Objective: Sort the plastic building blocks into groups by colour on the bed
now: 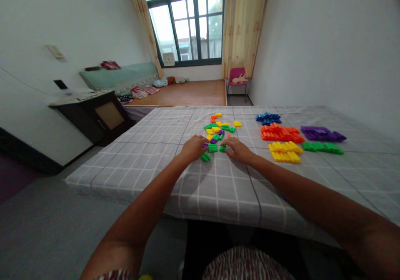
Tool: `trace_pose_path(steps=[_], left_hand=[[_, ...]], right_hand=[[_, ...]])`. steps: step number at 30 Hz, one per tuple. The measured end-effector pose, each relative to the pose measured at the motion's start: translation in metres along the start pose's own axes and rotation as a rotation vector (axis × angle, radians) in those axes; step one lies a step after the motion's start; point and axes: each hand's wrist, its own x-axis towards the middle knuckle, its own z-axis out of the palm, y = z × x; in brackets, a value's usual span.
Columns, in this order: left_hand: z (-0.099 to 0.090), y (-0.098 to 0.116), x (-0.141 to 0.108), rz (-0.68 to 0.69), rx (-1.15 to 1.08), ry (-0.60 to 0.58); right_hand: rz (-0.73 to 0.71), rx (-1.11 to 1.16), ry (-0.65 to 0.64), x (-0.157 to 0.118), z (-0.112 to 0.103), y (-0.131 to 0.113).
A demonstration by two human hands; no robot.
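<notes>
A loose pile of small plastic pieces in yellow, green, orange and purple lies on the checked cloth; their exact kind is too small to make out. My left hand rests at the pile's near left side, fingers bent down around a purple piece. Across from it, my right hand has its fingertips closed at a green piece. Between the hands sits another green piece, with one more green piece nearer me. Yellow pieces lie farther back.
To the right, pieces are grouped by colour: blue, orange, purple, yellow and green. They lie on the cloth-covered table. Beyond are a bed, a pink chair and a dark cabinet.
</notes>
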Motion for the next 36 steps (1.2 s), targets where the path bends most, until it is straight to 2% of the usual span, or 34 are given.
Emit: trace_pose_path(steps=[3, 6, 12, 19, 22, 24, 26, 28, 31, 33, 36], left_hand=[[0.013, 0.01, 0.016, 0.034, 0.067, -0.102], [0.027, 0.013, 0.026, 0.002, 0.074, -0.128], [0.036, 0.021, 0.041, -0.046, -0.119, -0.012], [0.058, 0.051, 0.05, -0.002, -0.214, 0.132], [0.063, 0.061, 0.047, 0.057, -0.229, 0.128], [0.059, 0.06, 0.047, 0.116, -0.239, 0.095], [0.051, 0.05, 0.053, 0.136, -0.246, 0.089], [0.041, 0.03, 0.064, 0.083, -0.227, 0.107], [0.034, -0.011, 0.085, -0.15, -0.153, 0.072], [0.037, -0.036, 0.098, -0.331, -0.121, 0.017], [0.049, -0.06, 0.116, -0.442, -0.113, -0.017]], right_hand=[[0.038, 0.019, 0.051, -0.008, 0.005, 0.002], [0.043, 0.047, 0.081, -0.014, 0.007, 0.008], [0.187, 0.201, 0.145, -0.011, 0.0, 0.012], [0.272, 0.496, 0.146, -0.009, -0.003, 0.017], [0.311, 0.572, 0.134, -0.011, -0.006, 0.023], [0.328, 0.554, 0.162, -0.011, -0.01, 0.026], [0.366, 0.516, 0.233, -0.011, -0.013, 0.027], [0.409, 0.486, 0.291, -0.01, -0.013, 0.029], [0.434, 0.453, 0.304, -0.009, -0.007, 0.032], [0.425, 0.438, 0.299, -0.009, -0.001, 0.035], [0.389, 0.429, 0.283, -0.01, 0.004, 0.037]])
